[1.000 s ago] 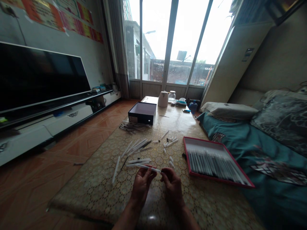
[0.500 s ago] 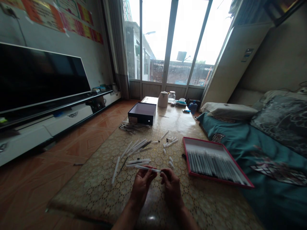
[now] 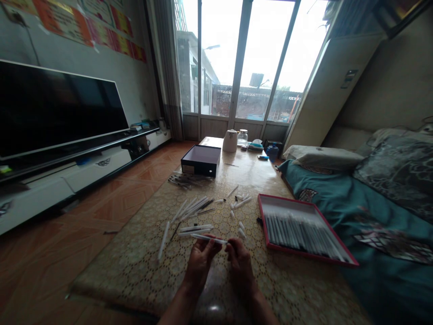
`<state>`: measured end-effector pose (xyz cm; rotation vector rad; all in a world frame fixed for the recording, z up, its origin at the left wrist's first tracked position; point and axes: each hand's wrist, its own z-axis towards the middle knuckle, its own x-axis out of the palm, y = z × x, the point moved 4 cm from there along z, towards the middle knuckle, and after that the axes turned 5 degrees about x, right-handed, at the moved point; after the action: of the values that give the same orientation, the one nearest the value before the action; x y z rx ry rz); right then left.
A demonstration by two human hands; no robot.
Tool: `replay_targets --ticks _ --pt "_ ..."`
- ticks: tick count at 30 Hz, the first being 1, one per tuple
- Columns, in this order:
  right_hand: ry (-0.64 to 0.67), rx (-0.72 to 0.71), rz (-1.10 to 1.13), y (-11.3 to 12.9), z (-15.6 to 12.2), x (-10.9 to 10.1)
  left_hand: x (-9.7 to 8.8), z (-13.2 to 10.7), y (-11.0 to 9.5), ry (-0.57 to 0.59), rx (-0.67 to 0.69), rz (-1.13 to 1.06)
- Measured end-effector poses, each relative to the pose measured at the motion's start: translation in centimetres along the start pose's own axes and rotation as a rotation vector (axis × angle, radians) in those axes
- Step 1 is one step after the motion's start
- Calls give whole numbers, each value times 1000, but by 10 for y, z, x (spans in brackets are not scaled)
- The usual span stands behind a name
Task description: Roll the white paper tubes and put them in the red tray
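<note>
Our left hand (image 3: 201, 262) still gripped the pen (image 3: 208, 238); our right hand (image 3: 241, 266) barely moved, fingers curled just beside its end.

On the low lace-patterned table (image 3: 111, 275), white plastic pens (image 3: 196, 207) lie scattered at 12 o'clock, with an open black box (image 3: 200, 160) behind them. A red-rimmed tray (image 3: 263, 221) sits at 2 o'clock, packed with pens, and beyond it, at 3 o'clock, a teal-covered bed (image 3: 382, 280).

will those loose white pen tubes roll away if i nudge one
Likely: the pen tube looks slim and round, so it should roll on the table cover. The tube in the hands looks straight, so probably stiff.
</note>
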<state>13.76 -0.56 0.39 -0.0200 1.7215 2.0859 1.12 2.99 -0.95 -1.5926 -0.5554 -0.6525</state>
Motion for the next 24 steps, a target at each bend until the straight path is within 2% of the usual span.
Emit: replay_targets --ticks 5,10,16,21,24 --pt "-44 14 -68 -2 -1 -1 -1 0 1 20 -7 -6" --pt "-13 3 -36 -2 0 1 -2 0 1 -4 7 -16" --pt "-66 10 -59 -7 -1 -1 -1 0 1 24 -4 31" --pt "9 11 -18 -5 0 1 -4 2 3 3 19 19" --pt "-1 25 -47 -6 0 2 -3 2 3 23 20 26"
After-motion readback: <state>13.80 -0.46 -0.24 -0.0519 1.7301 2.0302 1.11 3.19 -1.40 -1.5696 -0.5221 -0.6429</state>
